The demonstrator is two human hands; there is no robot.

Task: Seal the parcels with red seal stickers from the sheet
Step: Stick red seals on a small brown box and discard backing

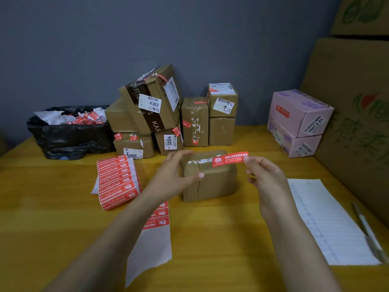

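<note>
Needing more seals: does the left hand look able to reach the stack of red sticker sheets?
Probably yes: the red sticker stack lies bare beside the left hand, which only grips the brown cardboard parcel.

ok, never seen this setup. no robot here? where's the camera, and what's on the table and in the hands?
No robot: these are a person's two bare hands, filmed by one wide-angle camera worn on the head, looking forward and down. The left hand grips a small brown parcel on the yellow table. The fingers of the right hand pinch one end of a red seal sticker stretched over the parcel's top; whether it is stuck down is unclear. To the left lie sticker sheets and a mostly peeled sheet. Behind stand stacked parcels, a black bag of scraps and two pink boxes. A lined paper and pen lie on the right.
</note>
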